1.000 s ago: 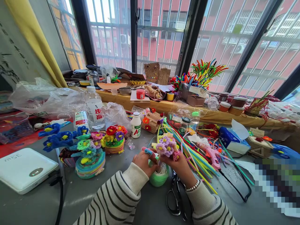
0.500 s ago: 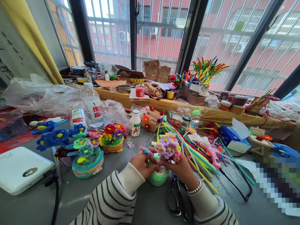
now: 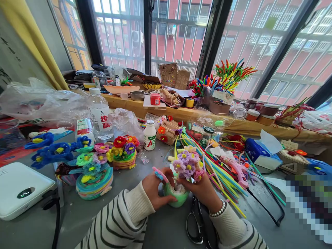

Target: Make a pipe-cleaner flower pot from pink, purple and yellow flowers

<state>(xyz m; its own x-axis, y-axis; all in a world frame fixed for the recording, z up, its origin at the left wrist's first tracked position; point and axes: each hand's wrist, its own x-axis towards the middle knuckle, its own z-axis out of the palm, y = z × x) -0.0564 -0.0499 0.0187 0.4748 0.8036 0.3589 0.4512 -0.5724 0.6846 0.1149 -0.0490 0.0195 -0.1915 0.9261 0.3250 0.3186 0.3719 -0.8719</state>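
A small light-green pot [image 3: 178,199] stands on the grey table in front of me, with whitish crumpled stuffing in its mouth. My left hand [image 3: 158,188] curls about its left side, thumb against the front and fingers near the rim. A small pink and blue flower [image 3: 160,174] sits on or by that hand's forefinger; how it is held there is unclear. In my right hand [image 3: 203,190] is a bunch of fuzzy pipe-cleaner flowers [image 3: 187,164], mostly lilac with pink and pale yellow, gripped low just above the pot. A bit of shiny foil shows below the blossoms.
Black-handled scissors [image 3: 194,224] lie close by my right wrist. Loose pipe cleaners [image 3: 218,169] and a pink glue gun [image 3: 240,174] spread to the right. Finished flower pieces [image 3: 94,181], a white bottle [image 3: 149,135] and a water bottle [image 3: 100,116] stand leftward. A white power bank [image 3: 24,190] sits far left.
My left hand's fingers have drawn up and back from inside the pot's mouth, opening a gap from the thumb. The right hand keeps the flower bunch. The view has shifted slightly.
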